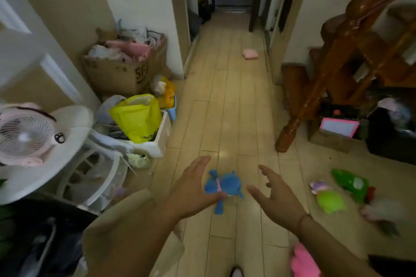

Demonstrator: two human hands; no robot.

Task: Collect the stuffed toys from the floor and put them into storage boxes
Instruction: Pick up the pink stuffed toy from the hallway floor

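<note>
Both hands reach out over the floor: left hand (191,189) with fingers straight and spread, gripping nothing, its thumb side overlapping the edge of the blue stuffed toy (225,184); right hand (274,195) with fingers loosely bent and apart, also holding nothing, just beside the toy's other side. Whether the left hand actually touches the toy cannot be told. Blue toy lies on the pale wood floor (236,108) between the two hands. To the right, on the floor: a green and lilac plush (327,197) and, near it, a green toy (351,182). A pink plush (302,263) shows at the bottom edge under the right forearm. Farther down the hallway, a small pink toy (250,54) lies alone. Left side: a cardboard box (121,74) heaped with soft items, a yellow bag (137,117), a pink fan (27,135). Right side: a wooden stair banister (337,67).
</note>
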